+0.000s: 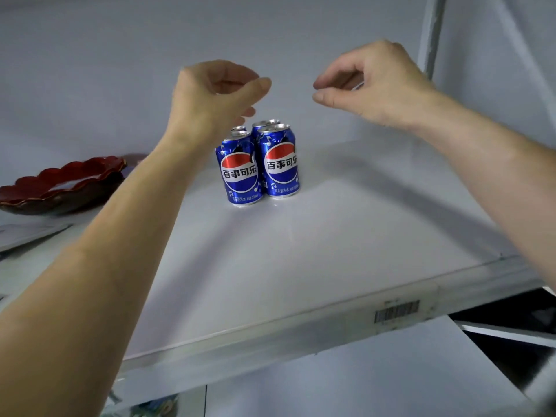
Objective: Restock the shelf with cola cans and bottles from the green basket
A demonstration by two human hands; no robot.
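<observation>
Both the left hand and the right hand hover loosely curled and empty above four blue Pepsi cans. The cans stand upright, clustered touching, on the white shelf. A dark red scalloped dish sits well left of the cans.

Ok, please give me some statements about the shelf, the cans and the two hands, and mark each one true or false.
1. Blue cola cans stand upright on the white shelf. True.
2. The left hand holds a can. False: it is empty, above the cans.
3. The right hand is empty. True.
4. A red dish sits to the right of the cans. False: it is to their left.
5. The cans lie on their sides. False: they are upright.
</observation>
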